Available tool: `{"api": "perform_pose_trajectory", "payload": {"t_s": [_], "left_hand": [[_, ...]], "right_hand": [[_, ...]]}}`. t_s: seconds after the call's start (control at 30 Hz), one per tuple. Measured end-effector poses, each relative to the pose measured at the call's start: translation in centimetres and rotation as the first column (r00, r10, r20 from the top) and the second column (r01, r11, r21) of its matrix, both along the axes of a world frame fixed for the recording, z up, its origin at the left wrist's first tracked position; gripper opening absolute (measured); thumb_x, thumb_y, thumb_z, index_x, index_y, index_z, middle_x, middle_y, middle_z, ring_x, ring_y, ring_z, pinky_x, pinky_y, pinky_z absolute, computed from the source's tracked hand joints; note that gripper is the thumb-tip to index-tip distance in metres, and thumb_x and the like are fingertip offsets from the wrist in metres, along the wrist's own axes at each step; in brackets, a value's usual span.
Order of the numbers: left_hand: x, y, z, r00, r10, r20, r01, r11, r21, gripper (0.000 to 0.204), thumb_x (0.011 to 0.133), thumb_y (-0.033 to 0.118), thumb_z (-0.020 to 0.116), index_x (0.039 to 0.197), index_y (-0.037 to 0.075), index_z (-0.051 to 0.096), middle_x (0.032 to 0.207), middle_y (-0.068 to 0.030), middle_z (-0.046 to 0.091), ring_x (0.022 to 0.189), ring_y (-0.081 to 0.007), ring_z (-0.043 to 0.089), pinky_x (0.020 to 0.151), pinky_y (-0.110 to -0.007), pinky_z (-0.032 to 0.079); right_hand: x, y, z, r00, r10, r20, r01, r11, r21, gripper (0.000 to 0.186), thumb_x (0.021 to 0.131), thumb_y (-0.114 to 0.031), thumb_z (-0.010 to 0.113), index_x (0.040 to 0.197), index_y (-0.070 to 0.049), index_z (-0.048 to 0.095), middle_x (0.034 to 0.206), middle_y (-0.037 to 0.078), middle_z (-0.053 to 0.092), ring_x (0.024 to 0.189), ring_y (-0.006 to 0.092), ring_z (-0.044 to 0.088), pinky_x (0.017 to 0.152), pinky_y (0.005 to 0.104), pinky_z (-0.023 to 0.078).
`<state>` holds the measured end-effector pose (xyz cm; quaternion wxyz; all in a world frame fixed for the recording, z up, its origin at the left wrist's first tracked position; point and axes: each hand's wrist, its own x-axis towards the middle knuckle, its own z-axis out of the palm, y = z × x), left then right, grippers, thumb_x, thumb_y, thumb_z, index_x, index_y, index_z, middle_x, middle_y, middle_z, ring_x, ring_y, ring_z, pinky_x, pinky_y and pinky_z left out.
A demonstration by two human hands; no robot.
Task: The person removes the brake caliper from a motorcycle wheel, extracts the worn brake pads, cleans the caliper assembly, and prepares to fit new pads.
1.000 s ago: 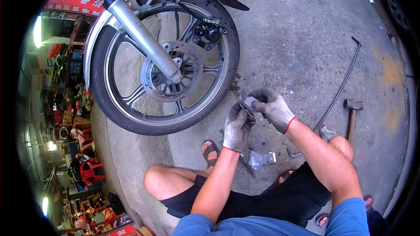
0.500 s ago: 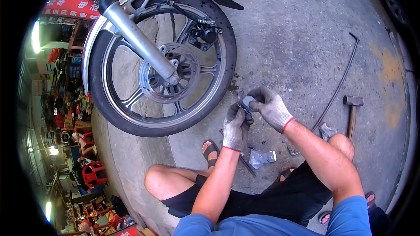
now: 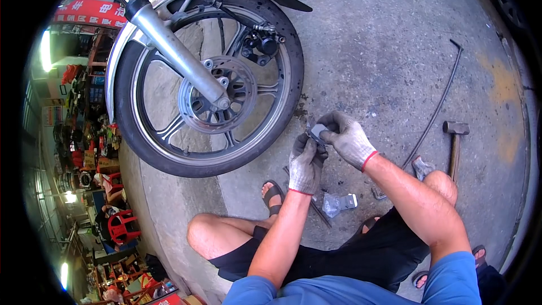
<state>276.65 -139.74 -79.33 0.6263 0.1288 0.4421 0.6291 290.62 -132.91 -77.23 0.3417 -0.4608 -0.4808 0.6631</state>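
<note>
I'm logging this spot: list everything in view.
Wheel: one, black and silver, upper left
Fork: one, silver, across wheel
Mudguard: one, silver and black, over wheel
Disc: one, silver, on wheel
Caliper: one, black, wheel's right
Part: at least one, grey, centre
Packet: one, clear, below part
Rod: at least one, dark, beside packet
Bar: one, dark, bent, right
Hammer: one, grey and brown, right
Crumpled thing: one, greyish, beside hammer
Chairs: at least two, red, left
Sign: one, red, upper left
Shop clutter: plenty, mixed, left
Bystander's feet: two, dark sandals, lower right
Left hand: one, grey glove, holding part
Right hand: one, grey glove, holding part
Feet: two, dark sandals, lower centre
Shorts: one, black, bottom
Shirt: one, blue, bottom
</note>
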Motion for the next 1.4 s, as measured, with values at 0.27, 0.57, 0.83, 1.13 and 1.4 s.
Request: {"api": "perform_pose_trajectory", "payload": {"t_s": [0.27,0.57,0.83,1.13,1.4], "left_hand": [[-0.1,0.2,-0.1,1.000,-0.015,0.004,0.015,0.999,-0.037,0.022,0.095,0.007,0.059,0.117,0.005,0.058,0.099,-0.0061,0.066,0.081,-0.0134,0.064,0.070,-0.026,0.054],[-0.3,0.2,-0.3,0.999,-0.032,0.039,0.032,0.999,-0.016,0.022,0.095,0.004,0.057,0.118,0.003,0.058,0.104,-0.0075,0.066,0.081,-0.0131,0.063,0.071,-0.024,0.053],[-0.7,0.5,0.4,0.998,-0.062,-0.013,0.061,0.998,-0.017,0.021,0.095,0.003,0.058,0.116,0.004,0.058,0.101,-0.0079,0.066,0.081,-0.0143,0.064,0.071,-0.026,0.054],[-0.6,0.8,0.8,0.999,-0.048,-0.004,0.048,0.999,-0.007,0.018,0.095,0.004,0.058,0.113,0.005,0.058,0.092,-0.0072,0.067,0.073,-0.0151,0.064,0.069,-0.026,0.054],[-0.9,-0.2,-0.4,0.970,-0.087,-0.226,0.064,0.992,-0.107,0.017,0.095,0.005,0.058,0.112,0.007,0.057,0.090,-0.0077,0.066,0.070,-0.0153,0.064,0.064,-0.025,0.053]], "right_hand": [[0.3,0.0,0.1,0.986,0.019,0.167,-0.037,0.994,0.106,0.026,0.083,-0.008,0.066,0.107,0.001,0.063,0.097,0.011,0.068,0.089,0.0159,0.064,0.081,0.0315,0.052],[0.3,0.0,-0.6,0.998,0.007,0.060,-0.009,0.999,0.047,0.028,0.082,-0.016,0.070,0.104,0.001,0.062,0.093,0.016,0.069,0.085,0.0203,0.067,0.075,0.0335,0.053],[0.8,0.4,0.0,0.994,0.104,0.039,-0.104,0.995,0.006,0.028,0.084,-0.015,0.067,0.106,0.003,0.063,0.090,0.014,0.069,0.079,0.0175,0.065,0.072,0.0323,0.052],[0.9,0.7,0.7,0.986,0.165,0.011,-0.164,0.986,-0.018,0.029,0.086,-0.014,0.063,0.109,0.004,0.063,0.092,0.015,0.070,0.080,0.0168,0.065,0.073,0.0324,0.052],[0.5,0.0,-0.5,0.983,0.181,0.042,-0.181,0.983,0.008,0.032,0.085,-0.015,0.062,0.111,0.003,0.062,0.094,0.017,0.069,0.086,0.0192,0.065,0.077,0.0338,0.052]]}}
